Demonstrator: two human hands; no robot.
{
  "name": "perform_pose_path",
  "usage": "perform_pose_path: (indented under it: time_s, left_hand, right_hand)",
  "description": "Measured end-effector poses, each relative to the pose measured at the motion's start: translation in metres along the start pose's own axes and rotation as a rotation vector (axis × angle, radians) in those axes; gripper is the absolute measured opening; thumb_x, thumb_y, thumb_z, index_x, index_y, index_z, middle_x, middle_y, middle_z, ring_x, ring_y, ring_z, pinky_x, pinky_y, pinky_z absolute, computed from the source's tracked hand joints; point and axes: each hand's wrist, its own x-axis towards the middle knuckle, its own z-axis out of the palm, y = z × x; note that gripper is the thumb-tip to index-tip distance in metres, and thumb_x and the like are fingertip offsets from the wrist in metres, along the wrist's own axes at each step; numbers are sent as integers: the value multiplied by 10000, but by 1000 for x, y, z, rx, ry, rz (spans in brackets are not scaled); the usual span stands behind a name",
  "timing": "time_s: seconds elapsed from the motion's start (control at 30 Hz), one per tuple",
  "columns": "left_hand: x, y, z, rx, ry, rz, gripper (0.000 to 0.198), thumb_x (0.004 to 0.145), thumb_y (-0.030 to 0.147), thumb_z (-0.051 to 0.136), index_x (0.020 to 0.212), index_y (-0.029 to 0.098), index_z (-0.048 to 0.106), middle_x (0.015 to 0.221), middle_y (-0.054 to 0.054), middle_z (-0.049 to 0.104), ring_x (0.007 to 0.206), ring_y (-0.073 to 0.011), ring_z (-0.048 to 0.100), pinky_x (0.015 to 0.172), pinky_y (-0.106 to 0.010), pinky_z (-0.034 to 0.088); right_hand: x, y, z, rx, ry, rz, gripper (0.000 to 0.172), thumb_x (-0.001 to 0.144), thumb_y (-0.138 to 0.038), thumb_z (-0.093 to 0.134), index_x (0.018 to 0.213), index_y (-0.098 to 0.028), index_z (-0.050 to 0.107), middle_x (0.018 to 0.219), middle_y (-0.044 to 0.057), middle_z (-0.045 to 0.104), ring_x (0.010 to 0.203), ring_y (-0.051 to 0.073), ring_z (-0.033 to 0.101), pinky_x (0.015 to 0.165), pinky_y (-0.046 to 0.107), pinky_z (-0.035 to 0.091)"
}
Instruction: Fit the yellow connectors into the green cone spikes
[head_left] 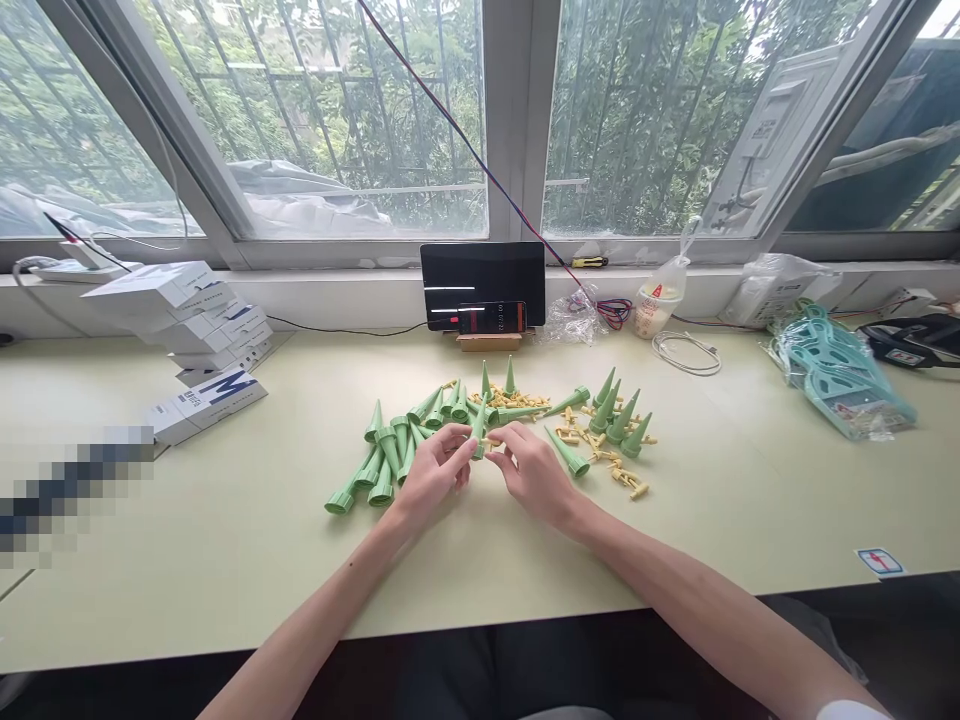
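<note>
Left hand [439, 465]: grip clamped on green cone [479, 424], tip up, long axis near upright. Right hand [531, 470] just right of cone's base, grip apparently pinching small yellow piece [490, 442]. Most loose cones [387, 448] nearer left hand, on surface [480, 570].

Tapered green plastic cones [388, 448], ribbed collars at the wide ends. Many piled left of mid-bench [480, 575], lying or leaning, several open ends toward the near edge. More stand tip-up, slightly tilted, on the right. One held cone [480, 417] points upward. Small yellow plastic pegs [517, 399] heaped toward the far edge; others scattered rightward, a few straggling nearward.
</note>
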Motion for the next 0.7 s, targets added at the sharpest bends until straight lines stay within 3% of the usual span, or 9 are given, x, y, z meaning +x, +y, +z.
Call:
perform_pose_path:
  time_s: [0.33, 0.53, 0.7]
  left_hand:
    - [0, -6, -2, 22, -38, 28, 403, 844, 494, 651, 1091, 192, 551, 849, -23, 619, 491, -78, 494, 455, -221, 431]
    - [-2, -8, -2, 64, -65, 43, 404, 827, 471, 669, 1120, 209, 574, 888, -27, 616, 537, -87, 523, 488, -226, 477]
    - [-3, -9, -1, 122, -66, 77, 395, 821, 442, 681, 1137, 222, 595, 996, -38, 578, 602, -91, 537, 542, -240, 523]
  right_hand:
    - [1, 1, 0, 21, 15, 8, 98, 974, -204, 534, 1006, -180, 623, 944, 83, 680, 761, 192, 629, 689, 305, 486]
    - [3, 0, -3, 37, 32, 29, 298, 1016, -248, 414, 762, -195, 561, 728, 42, 622, 642, 171, 551, 613, 284, 418]
    - [3, 0, -2, 65, 26, 78, 360, 1021, -273, 389, 673, -211, 458, 630, 11, 525, 553, 150, 467, 549, 272, 351]
